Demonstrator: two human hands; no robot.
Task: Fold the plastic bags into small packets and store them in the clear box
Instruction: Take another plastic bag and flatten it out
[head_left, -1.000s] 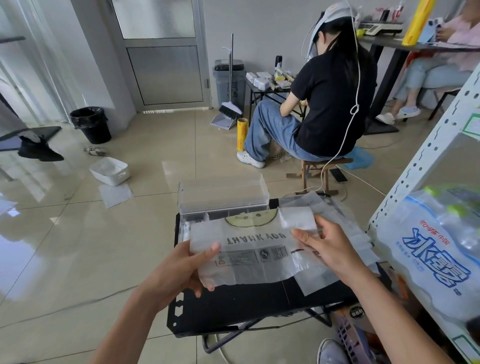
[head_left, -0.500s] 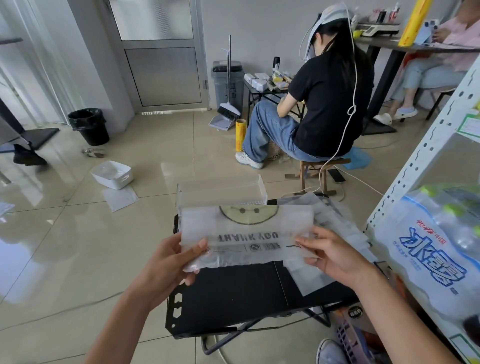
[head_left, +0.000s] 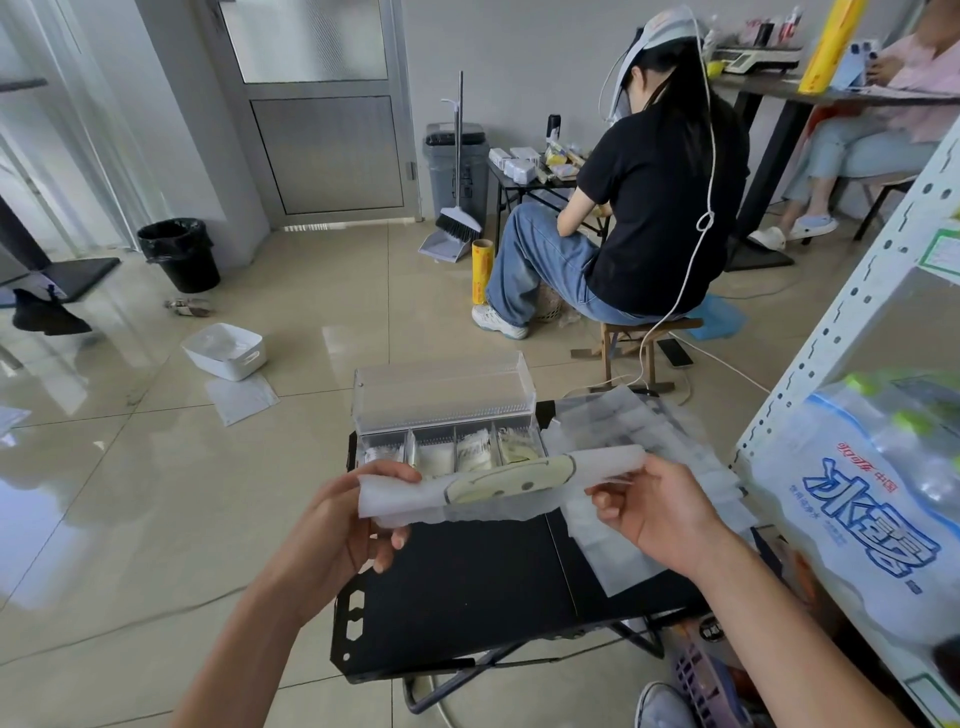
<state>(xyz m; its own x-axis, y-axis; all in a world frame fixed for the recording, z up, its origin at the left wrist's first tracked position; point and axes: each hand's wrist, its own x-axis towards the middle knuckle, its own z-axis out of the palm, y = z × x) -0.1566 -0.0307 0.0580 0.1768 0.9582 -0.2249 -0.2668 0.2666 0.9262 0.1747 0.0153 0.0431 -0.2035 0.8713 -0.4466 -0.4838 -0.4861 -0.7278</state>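
I hold a translucent plastic bag (head_left: 498, 486) with a yellow smiley print, folded into a long narrow strip, in the air above the black folding table (head_left: 467, 587). My left hand (head_left: 348, 514) pinches its left end and my right hand (head_left: 649, 512) pinches its right end. Just behind the strip stands the clear box (head_left: 447, 421) with its lid up; its compartments hold several folded bag packets. A pile of flat plastic bags (head_left: 649, 457) lies on the table's right side, partly under my right hand.
A white metal shelf (head_left: 852, 322) with a pack of water bottles (head_left: 872, 499) stands close on the right. A person sits on a stool (head_left: 639, 332) beyond the table. A white tub (head_left: 226, 351) and a bin (head_left: 179, 254) sit on the tiled floor at left.
The bag has been folded narrower, from a wide sheet showing printed text to a thin strip showing only the smiley. Both hands lifted it and now grip its ends; the box compartments came into view.
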